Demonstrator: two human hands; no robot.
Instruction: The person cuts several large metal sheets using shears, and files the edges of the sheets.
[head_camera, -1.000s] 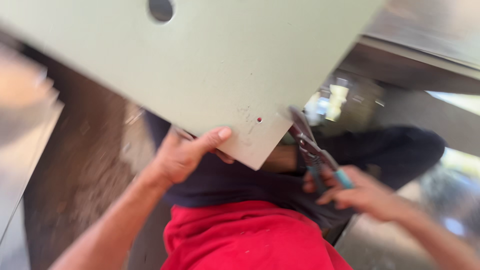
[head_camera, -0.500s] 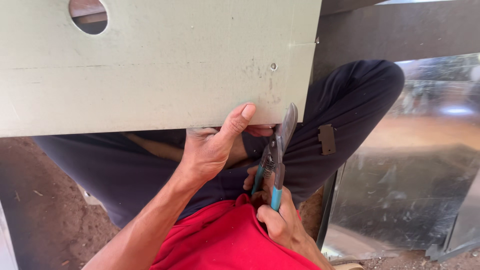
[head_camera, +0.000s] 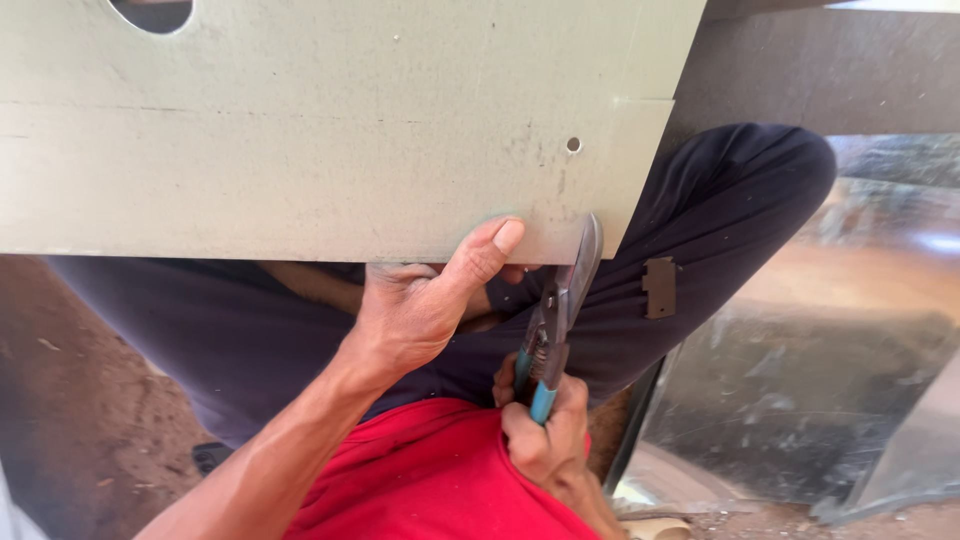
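Change: snips now tilted up, blades meeting the panel's lower edge near its right corner; half a second ago they hung a touch lower and steeper, and the view has steadied.
Right hand: wrapped firmly round the blue-handled steel tin snips, close above the red shirt; handles drawn nearly together, blades only slightly parted at the panel edge.
Left hand: pinching the lower edge of the pale green flat sheet-metal panel, thumb on top, fingers hidden beneath.
Panel: lies across the person's lap, over dark trousers; small round hole just above the blade tips, larger round cut-out at the far left top.
Meaning: blade and edge look lined up, so I judge a cut is being started at that corner.
Far right: shiny bent galvanised sheet on the dirt floor.
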